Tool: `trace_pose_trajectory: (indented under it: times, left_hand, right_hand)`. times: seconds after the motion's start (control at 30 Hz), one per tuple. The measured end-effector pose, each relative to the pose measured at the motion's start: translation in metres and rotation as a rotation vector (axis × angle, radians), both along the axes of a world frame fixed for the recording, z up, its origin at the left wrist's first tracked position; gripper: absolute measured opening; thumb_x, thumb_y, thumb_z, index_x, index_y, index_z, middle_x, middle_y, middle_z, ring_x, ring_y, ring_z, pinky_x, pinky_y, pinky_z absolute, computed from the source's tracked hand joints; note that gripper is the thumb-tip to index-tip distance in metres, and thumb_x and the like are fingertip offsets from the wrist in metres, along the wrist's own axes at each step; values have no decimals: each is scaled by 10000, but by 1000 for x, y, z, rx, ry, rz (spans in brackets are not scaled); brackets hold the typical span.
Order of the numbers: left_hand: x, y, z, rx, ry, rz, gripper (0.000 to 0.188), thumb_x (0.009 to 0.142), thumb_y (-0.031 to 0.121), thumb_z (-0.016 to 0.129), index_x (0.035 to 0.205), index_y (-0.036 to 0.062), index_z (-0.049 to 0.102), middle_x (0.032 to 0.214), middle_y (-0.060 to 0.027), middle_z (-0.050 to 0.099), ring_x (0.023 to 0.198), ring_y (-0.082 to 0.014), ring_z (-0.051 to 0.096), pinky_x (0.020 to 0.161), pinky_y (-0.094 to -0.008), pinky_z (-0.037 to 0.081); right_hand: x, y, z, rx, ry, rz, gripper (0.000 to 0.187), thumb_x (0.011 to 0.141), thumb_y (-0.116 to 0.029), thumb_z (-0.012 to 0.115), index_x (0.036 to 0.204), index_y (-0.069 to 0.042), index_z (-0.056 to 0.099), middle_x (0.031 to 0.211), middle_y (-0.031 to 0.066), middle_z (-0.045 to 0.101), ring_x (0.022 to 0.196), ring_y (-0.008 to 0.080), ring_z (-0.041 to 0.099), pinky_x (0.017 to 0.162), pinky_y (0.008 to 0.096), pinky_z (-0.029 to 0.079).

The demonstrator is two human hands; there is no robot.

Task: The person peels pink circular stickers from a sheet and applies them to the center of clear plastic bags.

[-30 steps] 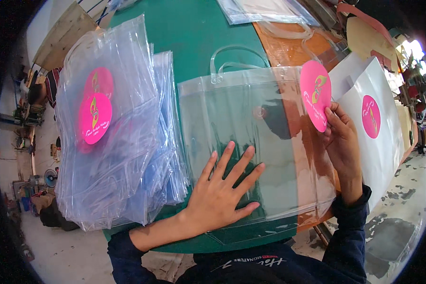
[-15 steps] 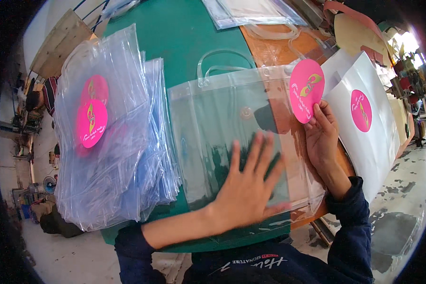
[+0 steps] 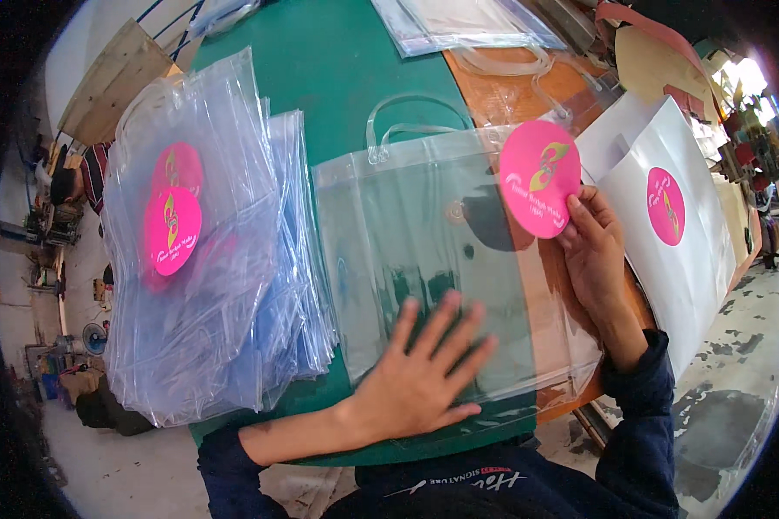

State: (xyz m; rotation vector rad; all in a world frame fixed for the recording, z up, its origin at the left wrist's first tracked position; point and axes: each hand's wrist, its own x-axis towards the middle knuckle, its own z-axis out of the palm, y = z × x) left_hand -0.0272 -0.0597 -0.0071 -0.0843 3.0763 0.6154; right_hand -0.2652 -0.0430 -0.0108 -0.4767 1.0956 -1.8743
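Note:
A clear plastic bag (image 3: 381,225) with looped handles lies flat before me, across the green and orange parts of the table. My left hand (image 3: 420,376) rests palm down over its lower part, fingers spread, slightly blurred. Between thumb and fingers, my right hand (image 3: 593,246) pinches a round pink sticker (image 3: 538,177) by its lower right edge, holding it above the bag's upper right part. The sticker carries a yellow-green emblem and white print. A small round snap button (image 3: 454,212) shows on the bag.
At left lies a thick pile of clear bags (image 3: 225,285), its top one bearing a pink sticker. White sheets (image 3: 666,303) with another pink sticker lie at right. More clear plastic (image 3: 467,24) lies at the far edge of the green tabletop (image 3: 320,52). Someone (image 3: 82,183) is at far left.
My left hand has slid down and a little left over the bag. The right hand has brought the sticker left, further over the bag, and turned its face more toward view.

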Motion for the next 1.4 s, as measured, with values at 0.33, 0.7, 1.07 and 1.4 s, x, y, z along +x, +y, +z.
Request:
trace_pose_trajectory:
  times: [0.33,0.7,1.07,1.4]
  left_hand:
    - [7,-4,0,-35,-8,295,636,775,503,498,1273,117,412,1310,-189,328,1238,-458,231,922,-656,180]
    - [6,-8,3,-22,-19,310,655,762,515,496,1287,134,404,1309,-143,358,1251,-400,255,947,-614,190]
    - [9,-9,3,-1,-7,297,613,778,486,502,1273,134,418,1300,-161,359,1249,-399,258,950,-612,184]
    - [9,-11,1,19,-17,289,603,801,458,485,1294,126,387,1307,-151,359,1273,-330,255,979,-573,169]
  right_hand:
    - [10,22,17,413,278,364,71,826,-48,558,864,-2,521,647,39,555,416,46,443,353,168,322]
    - [9,20,18,475,336,387,91,827,-60,561,884,2,527,639,43,570,410,47,464,341,161,313]
    - [9,21,17,453,326,402,94,829,-80,563,883,-11,528,624,35,564,411,44,456,348,164,301]
    - [7,21,15,452,325,414,99,829,-90,570,885,-19,529,624,33,565,406,45,454,347,164,303]
